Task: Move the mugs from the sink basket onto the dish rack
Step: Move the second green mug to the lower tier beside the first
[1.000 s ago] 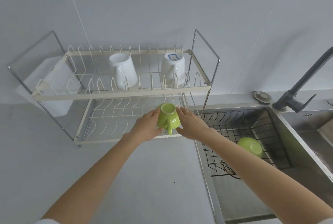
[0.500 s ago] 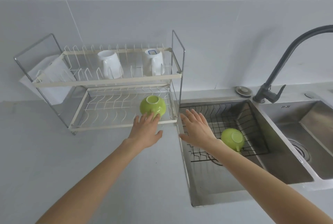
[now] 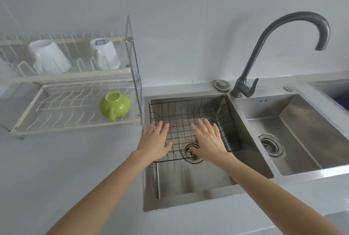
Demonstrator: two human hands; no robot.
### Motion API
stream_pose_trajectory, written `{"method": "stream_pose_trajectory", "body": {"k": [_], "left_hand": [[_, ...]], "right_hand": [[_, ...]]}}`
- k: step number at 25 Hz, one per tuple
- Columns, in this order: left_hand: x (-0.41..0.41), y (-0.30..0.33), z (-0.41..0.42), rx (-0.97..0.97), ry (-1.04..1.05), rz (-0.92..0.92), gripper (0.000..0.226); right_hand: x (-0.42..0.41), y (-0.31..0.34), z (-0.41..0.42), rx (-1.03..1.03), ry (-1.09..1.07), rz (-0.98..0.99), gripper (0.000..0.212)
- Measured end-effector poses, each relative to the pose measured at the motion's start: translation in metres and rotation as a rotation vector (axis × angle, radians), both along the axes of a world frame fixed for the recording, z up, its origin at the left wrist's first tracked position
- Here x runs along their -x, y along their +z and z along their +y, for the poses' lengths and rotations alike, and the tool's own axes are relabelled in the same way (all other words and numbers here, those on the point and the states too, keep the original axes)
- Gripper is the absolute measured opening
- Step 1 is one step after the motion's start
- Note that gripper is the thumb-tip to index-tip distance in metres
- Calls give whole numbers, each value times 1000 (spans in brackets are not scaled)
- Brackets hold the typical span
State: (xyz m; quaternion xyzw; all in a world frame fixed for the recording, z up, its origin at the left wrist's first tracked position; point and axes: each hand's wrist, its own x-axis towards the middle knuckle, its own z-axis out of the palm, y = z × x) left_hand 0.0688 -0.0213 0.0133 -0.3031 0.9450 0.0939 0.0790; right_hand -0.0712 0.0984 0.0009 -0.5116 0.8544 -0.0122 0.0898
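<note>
A green mug [image 3: 115, 105] has been set upside down on the dish rack [image 3: 75, 121], left of centre. Both hands, left hand [image 3: 154, 142] and right hand [image 3: 208, 140], have been moved over the sink basket [image 3: 188, 110], fingers spread, gripping nothing. The last green mug [image 3: 201, 131] lies mostly hidden beneath the right hand, presumably next.

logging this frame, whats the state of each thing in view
green mug on rack: upside down, lower tier, handle toward camera
green mug in basket: mostly hidden under right hand
white mugs: upside down, upper tier
left hand: open, empty, over basket edge
right hand: open, over the mug, grasp unclear
sink basket: sitting in left basin
faucet: no water running
</note>
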Motion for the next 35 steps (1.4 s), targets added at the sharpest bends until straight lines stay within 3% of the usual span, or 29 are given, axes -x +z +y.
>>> {"method": "stream_pose_trajectory", "body": {"k": [12, 18, 26, 32, 35], "left_hand": [[87, -31, 42, -75, 34, -33, 65], [126, -42, 35, -156, 45, -91, 66], [167, -82, 22, -454, 205, -14, 61], [197, -124, 8, -773, 449, 56, 58], [205, -142, 3, -843, 519, 82, 55]], "right_hand": [[94, -28, 48, -41, -52, -105, 77], [127, -43, 40, -71, -138, -272, 75], [154, -78, 16, -114, -269, -568, 68], [173, -114, -9, -60, -410, -760, 60], [179, -132, -18, -53, -477, -807, 60]]}}
